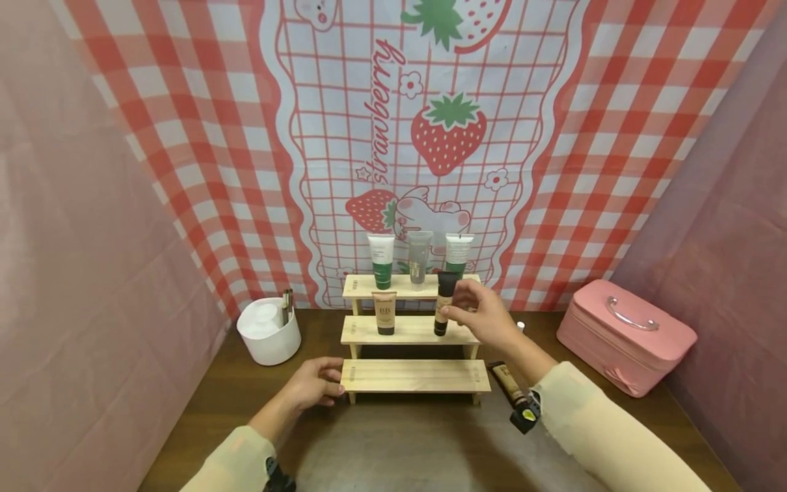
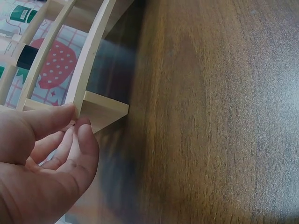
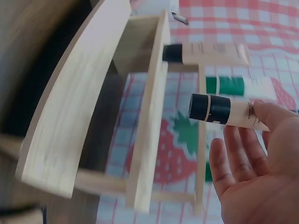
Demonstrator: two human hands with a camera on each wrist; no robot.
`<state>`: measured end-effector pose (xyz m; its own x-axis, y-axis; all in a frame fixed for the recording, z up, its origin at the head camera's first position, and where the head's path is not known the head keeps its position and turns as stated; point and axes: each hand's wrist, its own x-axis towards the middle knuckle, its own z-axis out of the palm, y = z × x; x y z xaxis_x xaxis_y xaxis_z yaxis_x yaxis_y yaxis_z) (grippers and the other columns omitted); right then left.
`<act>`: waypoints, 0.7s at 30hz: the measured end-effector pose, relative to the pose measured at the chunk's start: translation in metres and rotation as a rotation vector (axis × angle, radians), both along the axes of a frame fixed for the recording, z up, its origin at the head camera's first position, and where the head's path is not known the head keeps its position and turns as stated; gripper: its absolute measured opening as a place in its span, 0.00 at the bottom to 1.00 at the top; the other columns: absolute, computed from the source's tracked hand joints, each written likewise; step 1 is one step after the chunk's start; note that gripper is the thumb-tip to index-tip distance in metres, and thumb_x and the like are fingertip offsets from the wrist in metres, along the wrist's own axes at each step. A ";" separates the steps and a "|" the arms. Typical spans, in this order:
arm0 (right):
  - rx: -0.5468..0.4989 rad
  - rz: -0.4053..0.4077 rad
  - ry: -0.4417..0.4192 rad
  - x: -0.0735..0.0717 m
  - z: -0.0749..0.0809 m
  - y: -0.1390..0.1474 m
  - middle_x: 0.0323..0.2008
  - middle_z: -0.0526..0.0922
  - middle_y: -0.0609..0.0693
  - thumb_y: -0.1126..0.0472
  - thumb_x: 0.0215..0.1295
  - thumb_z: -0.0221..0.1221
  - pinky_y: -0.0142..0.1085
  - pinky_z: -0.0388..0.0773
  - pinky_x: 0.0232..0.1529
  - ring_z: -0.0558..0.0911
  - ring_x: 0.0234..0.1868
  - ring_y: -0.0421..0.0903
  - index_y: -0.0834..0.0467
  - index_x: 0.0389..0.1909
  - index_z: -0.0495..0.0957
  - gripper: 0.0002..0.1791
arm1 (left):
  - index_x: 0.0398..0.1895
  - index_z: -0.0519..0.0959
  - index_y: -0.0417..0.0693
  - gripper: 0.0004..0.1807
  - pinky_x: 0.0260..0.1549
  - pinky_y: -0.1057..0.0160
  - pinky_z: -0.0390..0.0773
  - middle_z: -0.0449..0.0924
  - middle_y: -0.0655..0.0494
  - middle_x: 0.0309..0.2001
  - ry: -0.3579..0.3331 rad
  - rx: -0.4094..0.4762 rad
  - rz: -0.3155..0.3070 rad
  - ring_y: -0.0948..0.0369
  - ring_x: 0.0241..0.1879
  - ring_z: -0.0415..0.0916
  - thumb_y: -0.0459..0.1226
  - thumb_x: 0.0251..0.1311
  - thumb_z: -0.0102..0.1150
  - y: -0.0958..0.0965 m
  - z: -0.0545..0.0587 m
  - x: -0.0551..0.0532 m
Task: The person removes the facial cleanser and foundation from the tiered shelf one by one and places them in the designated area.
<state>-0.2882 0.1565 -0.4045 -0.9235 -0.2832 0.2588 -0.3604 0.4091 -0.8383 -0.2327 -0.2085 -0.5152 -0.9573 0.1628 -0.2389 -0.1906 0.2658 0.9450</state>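
Note:
A three-tier wooden display stand (image 1: 415, 376) stands on the table. At its lower left end, my left hand (image 1: 313, 383) pinches the board's edge between thumb and fingers, close up in the left wrist view. My right hand (image 1: 486, 318) holds a beige tube with a black cap (image 3: 210, 108) between thumb and fingers, cap down. In the right wrist view, a gap shows between that cap and the middle board. On the middle tier stands a beige BB tube (image 1: 385, 313). The top tier carries a green-and-white tube (image 1: 382, 262), a clear grey tube (image 1: 419, 258) and another green-and-white tube (image 1: 459, 249).
Right of the stand, a dark-and-gold tube (image 1: 507, 384) lies on the table, partly behind my right wrist. A pink case (image 1: 627, 335) with a metal handle sits farther right. At left is a white round holder (image 1: 268, 335) with brushes. A strawberry-print cloth (image 1: 344, 137) hangs behind.

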 end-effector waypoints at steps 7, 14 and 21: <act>0.058 -0.062 -0.008 0.016 -0.006 0.073 0.47 0.87 0.62 0.57 0.67 0.69 0.35 0.86 0.35 0.86 0.39 0.42 0.64 0.63 0.78 0.27 | 0.68 0.69 0.26 0.36 0.27 0.59 0.85 0.77 0.40 0.44 -0.017 0.010 0.027 0.58 0.31 0.81 0.18 0.52 0.66 0.002 0.001 0.003; 0.199 -0.117 -0.004 0.031 -0.045 0.136 0.44 0.89 0.57 0.55 0.69 0.67 0.29 0.83 0.37 0.83 0.38 0.33 0.64 0.59 0.82 0.23 | 0.69 0.68 0.27 0.37 0.28 0.58 0.85 0.77 0.39 0.46 -0.029 0.021 0.027 0.57 0.32 0.81 0.18 0.53 0.66 0.002 -0.001 0.002; 0.166 -0.044 -0.158 0.041 -0.086 0.171 0.40 0.88 0.60 0.60 0.68 0.67 0.38 0.86 0.29 0.84 0.33 0.38 0.70 0.57 0.80 0.22 | 0.69 0.68 0.28 0.37 0.28 0.58 0.85 0.76 0.38 0.47 -0.025 0.015 0.027 0.56 0.33 0.80 0.18 0.53 0.66 0.003 0.000 0.002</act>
<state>-0.2473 0.3277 -0.4906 -0.9613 -0.2683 0.0630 -0.2086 0.5590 -0.8025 -0.2310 -0.2053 -0.5154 -0.9551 0.1412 -0.2603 -0.2208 0.2463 0.9437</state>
